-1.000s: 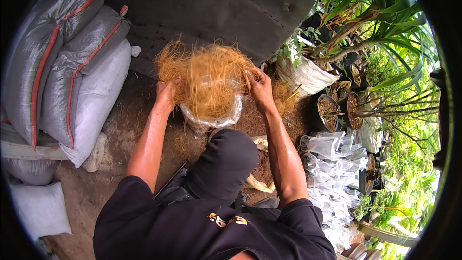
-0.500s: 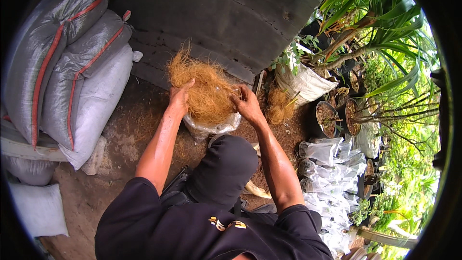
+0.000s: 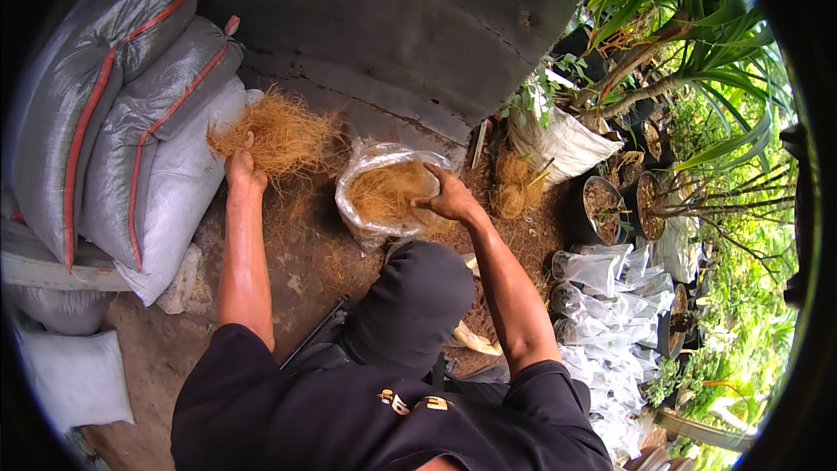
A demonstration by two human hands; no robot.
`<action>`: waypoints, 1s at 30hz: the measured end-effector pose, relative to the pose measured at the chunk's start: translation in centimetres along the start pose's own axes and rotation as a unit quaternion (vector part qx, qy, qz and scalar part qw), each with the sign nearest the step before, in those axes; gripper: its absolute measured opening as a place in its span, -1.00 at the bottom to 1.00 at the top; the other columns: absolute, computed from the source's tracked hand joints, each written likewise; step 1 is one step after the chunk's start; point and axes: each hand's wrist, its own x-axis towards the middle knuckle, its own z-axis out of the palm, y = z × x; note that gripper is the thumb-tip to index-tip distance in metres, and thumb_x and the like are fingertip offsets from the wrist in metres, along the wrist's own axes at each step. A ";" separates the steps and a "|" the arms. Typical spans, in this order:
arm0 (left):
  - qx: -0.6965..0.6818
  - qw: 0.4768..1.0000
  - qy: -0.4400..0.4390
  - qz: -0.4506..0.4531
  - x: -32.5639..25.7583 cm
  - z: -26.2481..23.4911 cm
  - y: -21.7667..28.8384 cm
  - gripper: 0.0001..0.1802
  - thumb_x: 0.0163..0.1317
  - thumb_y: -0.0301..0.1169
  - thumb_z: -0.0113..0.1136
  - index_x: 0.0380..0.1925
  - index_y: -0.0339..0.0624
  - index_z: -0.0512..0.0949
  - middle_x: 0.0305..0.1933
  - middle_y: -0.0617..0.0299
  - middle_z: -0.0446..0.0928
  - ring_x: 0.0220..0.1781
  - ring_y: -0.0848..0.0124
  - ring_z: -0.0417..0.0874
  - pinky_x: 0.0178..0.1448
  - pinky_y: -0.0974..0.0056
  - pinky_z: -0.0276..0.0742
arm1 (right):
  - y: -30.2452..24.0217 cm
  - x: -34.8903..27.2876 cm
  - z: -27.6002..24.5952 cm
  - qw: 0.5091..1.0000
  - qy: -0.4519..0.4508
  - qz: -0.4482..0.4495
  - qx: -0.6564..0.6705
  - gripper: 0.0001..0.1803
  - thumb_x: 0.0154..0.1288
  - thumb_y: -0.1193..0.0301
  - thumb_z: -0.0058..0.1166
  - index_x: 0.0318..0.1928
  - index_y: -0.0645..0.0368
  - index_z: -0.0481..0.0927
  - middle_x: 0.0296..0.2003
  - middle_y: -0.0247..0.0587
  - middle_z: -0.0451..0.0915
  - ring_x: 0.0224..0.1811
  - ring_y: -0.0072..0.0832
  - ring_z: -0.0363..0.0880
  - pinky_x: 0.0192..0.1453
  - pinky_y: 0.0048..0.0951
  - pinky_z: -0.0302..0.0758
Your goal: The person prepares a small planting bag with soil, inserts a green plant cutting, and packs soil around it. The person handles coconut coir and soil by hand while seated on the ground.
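A loose clump of brown coir fibre (image 3: pixel 283 135) hangs off to the left, and my left hand (image 3: pixel 245 167) is closed round its lower left side. In front of my knee stands a clear plastic bag (image 3: pixel 356 214) with its mouth open upward. More coir fibre (image 3: pixel 388 192) fills the bag. At the bag's right rim is my right hand (image 3: pixel 451 197), thumb and forefinger spread apart over the mouth. Its thumb tip reaches over the fibre inside; the other fingers are partly hidden.
Stacked grey sacks with red stripes (image 3: pixel 91 122) rise at the left. Balls of coir (image 3: pixel 514 185) lie right of the bag, beside a white sack (image 3: pixel 558 144). Potted plants (image 3: pixel 602 209) and many clear plastic bags (image 3: pixel 602 314) line the right. A dark panel (image 3: pixel 392 26) stands ahead.
My left hand has moved left, carrying a clump of fibre away from the bag. My right hand has let go of that clump and now lies at the bag's rim. The bag's mouth has come into view.
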 end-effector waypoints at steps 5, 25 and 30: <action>0.039 0.995 -0.092 -0.012 -5.2 6.0 -2.9 -0.48 0.22 -0.45 0.31 0.19 -0.26 0.42 0.18 0.05 0.51 0.17 0.10 0.58 0.25 -0.06 0.56 | -4.0 -0.2 -4.7 0.990 0.095 0.004 0.103 -0.04 0.08 0.07 0.41 0.43 0.06 0.23 0.37 0.11 0.27 0.44 -0.05 0.21 0.41 0.23 0.16; -0.052 0.976 -0.149 -0.149 -15.7 22.5 -14.6 -0.47 0.22 -0.48 0.29 0.20 -0.24 0.42 0.17 0.00 0.49 0.22 0.11 0.53 0.22 -0.12 0.58 | -5.8 -7.5 -7.0 0.700 0.155 0.081 0.692 -0.04 0.30 0.01 0.21 0.51 0.04 -0.03 0.38 -0.10 0.26 0.42 -0.22 0.22 0.47 -0.01 0.10; 0.071 0.933 -0.297 -0.189 -19.8 23.8 -15.8 -0.55 0.18 -0.53 0.33 0.10 -0.34 0.50 0.14 0.06 0.54 0.19 0.20 0.57 0.23 0.05 0.55 | -4.7 -6.9 -10.7 0.641 0.263 0.005 0.721 -0.51 0.24 0.47 0.28 0.16 0.24 0.44 0.06 -0.05 0.55 0.12 -0.25 0.52 0.24 -0.11 0.49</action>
